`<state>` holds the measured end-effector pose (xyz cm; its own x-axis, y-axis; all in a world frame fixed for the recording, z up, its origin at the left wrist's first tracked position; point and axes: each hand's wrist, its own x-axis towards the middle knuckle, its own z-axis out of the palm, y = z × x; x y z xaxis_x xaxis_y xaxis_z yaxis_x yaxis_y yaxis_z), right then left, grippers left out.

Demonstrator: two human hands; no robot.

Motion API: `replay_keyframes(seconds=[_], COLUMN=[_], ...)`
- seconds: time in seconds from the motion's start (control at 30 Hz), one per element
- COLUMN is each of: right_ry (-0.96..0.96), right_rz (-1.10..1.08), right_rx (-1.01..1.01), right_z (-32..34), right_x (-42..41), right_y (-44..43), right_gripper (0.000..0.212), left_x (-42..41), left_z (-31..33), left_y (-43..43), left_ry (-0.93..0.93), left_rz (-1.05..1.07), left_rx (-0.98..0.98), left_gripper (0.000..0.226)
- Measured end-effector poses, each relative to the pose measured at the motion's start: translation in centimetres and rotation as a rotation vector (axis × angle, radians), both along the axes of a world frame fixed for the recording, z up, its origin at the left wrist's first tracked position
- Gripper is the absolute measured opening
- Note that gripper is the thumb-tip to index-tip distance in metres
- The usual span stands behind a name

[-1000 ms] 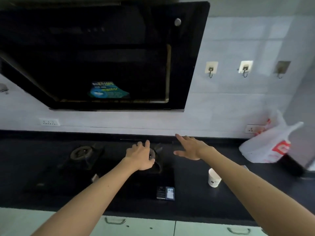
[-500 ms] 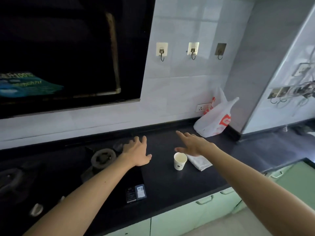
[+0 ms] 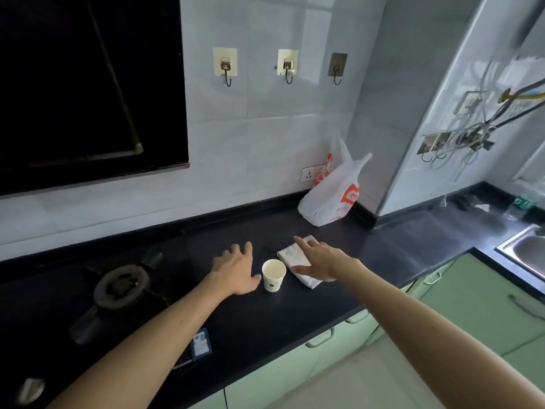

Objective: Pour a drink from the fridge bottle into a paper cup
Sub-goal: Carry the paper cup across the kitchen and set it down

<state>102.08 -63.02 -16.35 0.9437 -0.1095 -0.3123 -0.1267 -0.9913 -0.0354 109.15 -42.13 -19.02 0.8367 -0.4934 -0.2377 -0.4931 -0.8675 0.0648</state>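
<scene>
Your paper cup (image 3: pixel 274 275) stands upright on the dark counter (image 3: pixel 309 320) with no bottle in sight. The job looks barely begun, and your next move likely means fetching the bottle from the fridge. Your left hand (image 3: pixel 236 271) and right hand (image 3: pixel 320 262) hover either side of the cup, fingers spread, holding nothing.

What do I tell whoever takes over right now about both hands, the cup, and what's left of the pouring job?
Left hand: open, fingers spread, holding nothing, just left of the paper cup; whether they touch is unclear.
Right hand: open, flat over the folded cloth, right of the cup.
Cup: upright on the black counter, looks empty.
Bottle: not in view.
Done: cup is set out.
Left: fetch the bottle, open it, pour into the cup.
</scene>
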Motion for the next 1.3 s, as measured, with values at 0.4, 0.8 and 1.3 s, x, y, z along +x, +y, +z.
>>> replay_keyframes(seconds=[0.4, 0.8, 1.3], right_ry=[0.090, -0.133, -0.450], right_rz=[0.091, 0.145, -0.053], right_rx=[0.106, 0.452, 0.777], right_z=[-7.0, -16.9, -22.5], right_x=[2.9, 4.6, 6.5], right_y=[-5.8, -4.5, -1.0], right_gripper=[0.085, 0.095, 0.081], left_x=[0.7, 1.2, 2.3], left_z=[-6.2, -12.8, -16.0], left_y=[-3.4, -3.7, -3.6], left_ry=[0.132, 0.205, 0.146], left_rz=[0.144, 0.253, 0.254], left_rx=[0.042, -0.033, -0.202], left_gripper=[0.091, 0.083, 0.062])
